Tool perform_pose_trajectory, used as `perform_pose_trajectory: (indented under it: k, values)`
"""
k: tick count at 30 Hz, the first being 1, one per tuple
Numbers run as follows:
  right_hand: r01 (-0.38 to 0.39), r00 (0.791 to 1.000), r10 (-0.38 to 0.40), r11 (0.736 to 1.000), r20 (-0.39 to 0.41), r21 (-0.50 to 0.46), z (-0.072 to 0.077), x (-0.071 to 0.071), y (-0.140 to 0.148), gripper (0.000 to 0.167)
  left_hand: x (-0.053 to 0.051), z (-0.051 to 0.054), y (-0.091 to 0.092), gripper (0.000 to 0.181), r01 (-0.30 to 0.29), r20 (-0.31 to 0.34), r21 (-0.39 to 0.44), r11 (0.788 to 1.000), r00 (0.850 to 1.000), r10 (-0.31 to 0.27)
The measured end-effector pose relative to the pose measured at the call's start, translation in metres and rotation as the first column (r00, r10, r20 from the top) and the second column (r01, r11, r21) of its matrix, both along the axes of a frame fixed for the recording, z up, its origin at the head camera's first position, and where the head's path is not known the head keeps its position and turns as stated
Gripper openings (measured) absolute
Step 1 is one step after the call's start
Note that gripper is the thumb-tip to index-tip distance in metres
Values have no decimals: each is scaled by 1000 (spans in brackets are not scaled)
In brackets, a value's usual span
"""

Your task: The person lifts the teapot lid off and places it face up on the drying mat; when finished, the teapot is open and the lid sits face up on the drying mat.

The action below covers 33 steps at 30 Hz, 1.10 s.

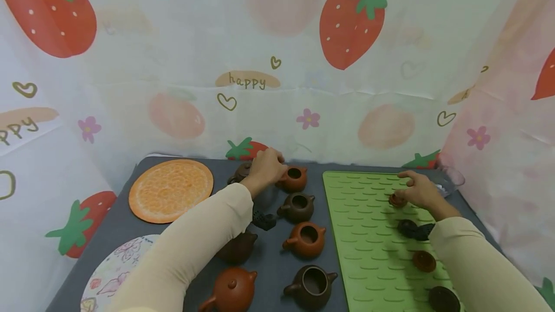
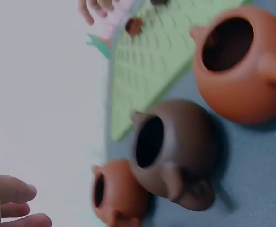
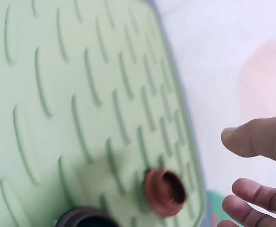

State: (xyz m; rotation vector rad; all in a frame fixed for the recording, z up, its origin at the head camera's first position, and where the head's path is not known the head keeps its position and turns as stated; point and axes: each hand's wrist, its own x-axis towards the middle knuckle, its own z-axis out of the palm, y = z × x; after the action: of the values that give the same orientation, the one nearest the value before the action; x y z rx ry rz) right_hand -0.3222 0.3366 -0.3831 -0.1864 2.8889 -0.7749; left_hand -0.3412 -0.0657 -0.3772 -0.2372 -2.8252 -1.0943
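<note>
In the head view my left hand (image 1: 264,167) hovers at the back of the table, between a dark lidded teapot (image 1: 239,172) and a small orange lidless teapot (image 1: 295,179). Its fingers are relaxed and hold nothing; the left wrist view shows them apart from the pots. Over the green mat, my right hand (image 1: 419,190) has its thumb and fingers spread, with nothing between them. Nearest to it lies a small reddish-brown lid (image 3: 164,193), hollow side showing. A dark lid (image 1: 406,228), a brown lid (image 1: 424,261) and a larger dark lid (image 1: 444,299) lie in a row towards the front.
Lidless teapots in brown (image 1: 299,207), orange (image 1: 307,240) and dark brown (image 1: 312,287) line the mat's (image 1: 347,235) left side. Further left stand an orange lidded teapot (image 1: 233,287) and a dark teapot (image 1: 239,249), partly behind my sleeve. An orange round placemat (image 1: 171,190) and a patterned one (image 1: 108,273) lie left.
</note>
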Motion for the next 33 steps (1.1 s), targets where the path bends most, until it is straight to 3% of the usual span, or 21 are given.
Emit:
perform_pose_trajectory:
  k: [2, 8, 18, 26, 33]
  values:
    - [-12, 1000, 11, 1000, -25, -16, 8, 2, -6, 59, 5, 9, -1, 12, 10, -25, 9, 1000, 1000, -10]
    - [-59, 994, 56, 998, -94, -28, 27, 7, -21, 61, 18, 32, -5, 29, 28, -53, 70, 997, 998, -24]
    - [-143, 976, 130, 987, -172, -66, 46, 19, -38, 58, 38, 52, -32, 33, 33, -132, 133, 991, 991, -15]
    - [-223, 958, 204, 972, -201, -76, 60, 27, -63, 57, 43, 47, -55, 33, 0, -213, 204, 979, 976, 44]
    - [-280, 927, 250, 957, -279, -73, 62, 30, -79, 56, 46, 31, -76, 36, -67, -158, 227, 972, 982, 104]
